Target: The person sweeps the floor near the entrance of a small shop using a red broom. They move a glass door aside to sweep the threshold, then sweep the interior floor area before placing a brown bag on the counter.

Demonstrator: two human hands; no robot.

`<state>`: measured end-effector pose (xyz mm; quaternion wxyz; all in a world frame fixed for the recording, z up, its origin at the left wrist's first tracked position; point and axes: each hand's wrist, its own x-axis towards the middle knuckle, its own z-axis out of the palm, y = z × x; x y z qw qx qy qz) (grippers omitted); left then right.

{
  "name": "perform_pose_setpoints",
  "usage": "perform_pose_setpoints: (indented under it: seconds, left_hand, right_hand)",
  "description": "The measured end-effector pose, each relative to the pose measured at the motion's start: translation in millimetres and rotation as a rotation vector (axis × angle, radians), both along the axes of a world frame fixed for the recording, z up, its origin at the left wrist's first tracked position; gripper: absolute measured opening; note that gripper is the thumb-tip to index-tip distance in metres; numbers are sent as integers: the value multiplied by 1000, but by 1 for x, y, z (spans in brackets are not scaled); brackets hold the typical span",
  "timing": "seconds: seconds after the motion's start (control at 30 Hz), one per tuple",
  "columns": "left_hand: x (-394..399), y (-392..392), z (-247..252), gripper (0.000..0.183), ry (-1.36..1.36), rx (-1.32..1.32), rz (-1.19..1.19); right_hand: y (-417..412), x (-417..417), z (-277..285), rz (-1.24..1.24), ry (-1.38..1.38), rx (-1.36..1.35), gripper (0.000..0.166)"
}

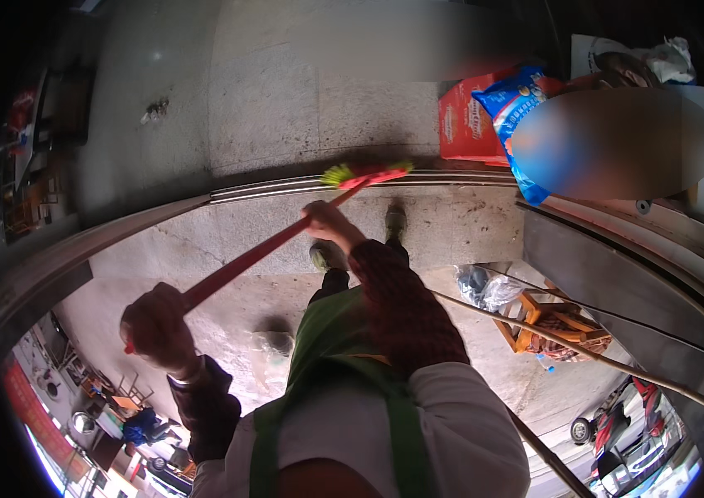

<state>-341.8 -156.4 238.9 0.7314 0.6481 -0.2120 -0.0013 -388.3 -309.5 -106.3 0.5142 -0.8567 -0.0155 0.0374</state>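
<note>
A broom with a long red handle [246,264] runs diagonally across the view. My left hand [162,330] is closed round the upper end of the handle at the left. Lower down, my right hand [329,223] grips the same handle near the broom head [374,177]. The head is pinkish red with yellow-green bristles. It lies over the metal threshold rails [458,179], in front of my shoes [395,221]; whether the bristles touch the rails cannot be made out.
A red carton [470,121] and a blue printed bag [517,106] stand beyond the rails at right. Small debris [154,111] lies on the far floor. A wooden chair [532,314], plastic bag [501,289] and long pole [576,348] are behind at right. A person [148,428] is at lower left.
</note>
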Motion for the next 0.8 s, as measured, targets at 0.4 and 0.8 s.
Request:
perform_pose_setpoints:
  seconds: [0.4, 0.8]
  left_hand:
    - [-2, -138, 63, 49, 10, 2, -81]
    - [-52, -276, 30, 26, -76, 40, -696]
  right_hand:
    - [-142, -53, 95, -439, -139, -147, 17]
    - [-177, -94, 43, -719, -23, 217, 11]
